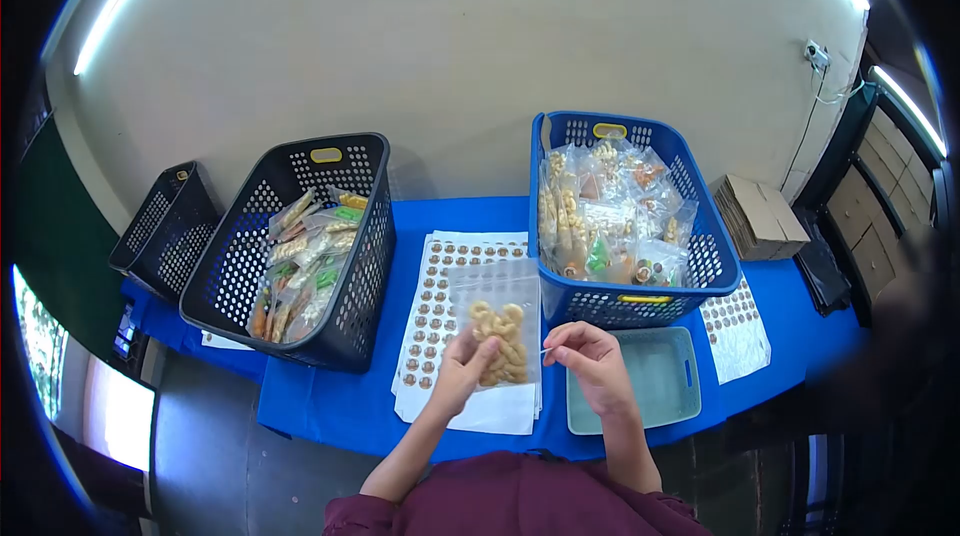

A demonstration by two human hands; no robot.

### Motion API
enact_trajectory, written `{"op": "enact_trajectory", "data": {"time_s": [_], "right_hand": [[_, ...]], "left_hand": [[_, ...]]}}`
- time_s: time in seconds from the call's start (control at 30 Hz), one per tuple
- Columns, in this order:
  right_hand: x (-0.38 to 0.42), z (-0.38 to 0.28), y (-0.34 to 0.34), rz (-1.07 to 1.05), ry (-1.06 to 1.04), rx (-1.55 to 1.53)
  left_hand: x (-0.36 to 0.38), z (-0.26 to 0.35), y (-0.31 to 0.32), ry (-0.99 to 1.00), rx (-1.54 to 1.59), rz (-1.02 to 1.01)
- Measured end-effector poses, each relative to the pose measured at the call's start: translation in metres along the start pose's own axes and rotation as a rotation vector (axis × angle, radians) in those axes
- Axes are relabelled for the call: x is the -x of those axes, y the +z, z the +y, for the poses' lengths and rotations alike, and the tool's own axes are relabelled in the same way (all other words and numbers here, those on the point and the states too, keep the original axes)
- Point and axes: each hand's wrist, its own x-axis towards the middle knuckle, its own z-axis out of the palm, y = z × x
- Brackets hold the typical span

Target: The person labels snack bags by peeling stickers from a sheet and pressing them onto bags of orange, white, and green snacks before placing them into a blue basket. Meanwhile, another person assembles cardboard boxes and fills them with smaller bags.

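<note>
A clear plastic bag (508,336) with pale, curled pieces inside is held upright by my left hand (464,366), thumb across its front. My right hand (592,364) is beside the bag's right edge, its thumb and fingertips pinched on a small whitish item (546,350), too small to identify. Below the bag lie white sheets (430,308) printed with rows of round brown stickers. Behind my right hand stands a blue basket (640,299) full of clear packets (610,211). A pale green tray (665,376) sits under and right of my right hand.
A black basket (365,266) holding filled packets (310,256) stands at the left, with a smaller dark basket (165,236) beyond it. Cardboard pieces (760,221) and another sticker sheet (735,336) are on the right of the blue table (300,401).
</note>
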Motion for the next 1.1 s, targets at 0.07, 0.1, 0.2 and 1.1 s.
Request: {"op": "enact_trajectory", "data": {"time_s": [0.07,0.1,0.2,1.1], "right_hand": [[0.0,-0.005,0.007,0.042,-0.019,0.058],[0.0,-0.007,0.008,0.064,-0.028,0.086],[0.0,-0.001,0.008,0.124,-0.023,0.21],[-0.024,0.031,0.0,0.217,-0.029,0.458]], "left_hand": [[-0.001,0.001,0.01,0.011,0.015,-0.041],[-0.001,0.003,0.014,0.015,0.021,-0.061],[0.002,0.012,0.024,0.032,0.035,-0.088],[-0.009,-0.012,0.014,-0.016,0.045,-0.096]]}}
